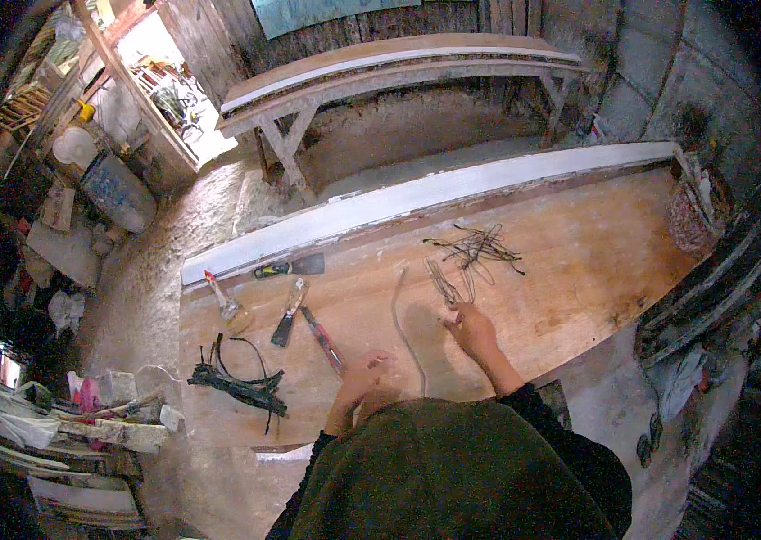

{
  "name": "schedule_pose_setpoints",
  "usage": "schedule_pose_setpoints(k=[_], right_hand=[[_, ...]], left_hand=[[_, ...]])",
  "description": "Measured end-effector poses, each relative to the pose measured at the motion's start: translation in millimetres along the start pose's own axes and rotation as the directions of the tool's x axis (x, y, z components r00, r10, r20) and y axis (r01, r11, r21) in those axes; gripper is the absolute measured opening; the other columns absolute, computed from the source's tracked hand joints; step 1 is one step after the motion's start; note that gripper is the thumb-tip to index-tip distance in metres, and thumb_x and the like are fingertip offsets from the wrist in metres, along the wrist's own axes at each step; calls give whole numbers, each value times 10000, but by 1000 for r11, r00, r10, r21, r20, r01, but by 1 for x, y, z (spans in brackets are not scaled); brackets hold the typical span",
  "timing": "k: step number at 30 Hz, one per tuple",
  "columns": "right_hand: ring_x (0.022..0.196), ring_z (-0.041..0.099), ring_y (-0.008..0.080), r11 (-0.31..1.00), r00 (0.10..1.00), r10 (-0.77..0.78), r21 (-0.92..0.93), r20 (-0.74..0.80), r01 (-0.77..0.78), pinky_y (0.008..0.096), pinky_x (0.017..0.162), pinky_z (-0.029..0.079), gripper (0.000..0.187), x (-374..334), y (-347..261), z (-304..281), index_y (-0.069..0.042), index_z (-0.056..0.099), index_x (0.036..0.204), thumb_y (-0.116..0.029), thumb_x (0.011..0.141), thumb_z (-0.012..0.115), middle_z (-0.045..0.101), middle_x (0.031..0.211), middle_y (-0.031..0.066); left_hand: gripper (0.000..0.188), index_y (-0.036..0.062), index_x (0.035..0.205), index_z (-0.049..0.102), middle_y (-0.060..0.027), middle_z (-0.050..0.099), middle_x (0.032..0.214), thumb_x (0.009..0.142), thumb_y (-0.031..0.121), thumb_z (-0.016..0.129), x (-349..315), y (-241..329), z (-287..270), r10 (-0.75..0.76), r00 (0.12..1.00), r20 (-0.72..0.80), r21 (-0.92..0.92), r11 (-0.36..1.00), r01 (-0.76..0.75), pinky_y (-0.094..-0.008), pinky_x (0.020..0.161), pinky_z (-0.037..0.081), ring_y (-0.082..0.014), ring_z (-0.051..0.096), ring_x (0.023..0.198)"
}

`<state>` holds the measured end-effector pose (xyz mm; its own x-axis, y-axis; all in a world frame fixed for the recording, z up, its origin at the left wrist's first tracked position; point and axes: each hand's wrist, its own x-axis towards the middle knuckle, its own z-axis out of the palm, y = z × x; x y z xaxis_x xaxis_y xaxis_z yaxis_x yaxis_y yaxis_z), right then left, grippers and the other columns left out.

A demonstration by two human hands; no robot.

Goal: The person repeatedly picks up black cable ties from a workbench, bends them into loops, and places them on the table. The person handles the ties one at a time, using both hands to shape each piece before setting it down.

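Note:
My right hand [474, 329] is closed over the wooden tabletop, its thumb and fingers pinching the near end of some thin looped cords [442, 282]. Just beyond them lies a loose tangle of similar dark cords [481, 247]. To the left, my left hand [364, 374] hovers low with curled fingers; anything in them is too small to make out. Close to it lies a slim red-and-black tool [323, 340]. A single long cord [400, 317] curves across the board between my hands. Farther left is a bundle of dark strips [238, 382].
A brush [229, 304] and two putty knives, one dark-handled [295, 265] and one pale-handled [289, 313], lie left on the table [570, 270]. A white-topped board [434, 191] runs along its far edge. A long bench [398, 67] stands behind; a barrel [119, 193] is far left.

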<state>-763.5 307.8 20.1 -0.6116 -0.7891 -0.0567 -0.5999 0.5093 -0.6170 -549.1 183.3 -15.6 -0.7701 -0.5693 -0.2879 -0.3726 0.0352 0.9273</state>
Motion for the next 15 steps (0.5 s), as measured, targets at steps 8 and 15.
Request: schedule_pose_setpoints(k=[8, 15], right_hand=[[806, 528, 355, 990, 956, -126, -26, 266, 137, 408, 670, 427, 251, -28, -5, 78, -63, 523, 909, -229, 720, 514, 543, 907, 177], [694, 543, 318, 990, 970, -130, 87, 205, 114, 379, 597, 425, 182, -12, 7, 93, -41, 538, 797, -201, 711, 543, 562, 742, 165]], left_hand=[[254, 65, 910, 593, -75, 592, 889, 780, 280, 554, -7, 25, 17, -33, 933, 358, -141, 986, 89, -304, 741, 421, -182, 547, 817], [226, 73, 879, 581, -87, 560, 867, 750, 257, 565, 6, 29, 4, 297, 867, 399, 335, 833, -440, -353, 747, 413, -262, 528, 837]])
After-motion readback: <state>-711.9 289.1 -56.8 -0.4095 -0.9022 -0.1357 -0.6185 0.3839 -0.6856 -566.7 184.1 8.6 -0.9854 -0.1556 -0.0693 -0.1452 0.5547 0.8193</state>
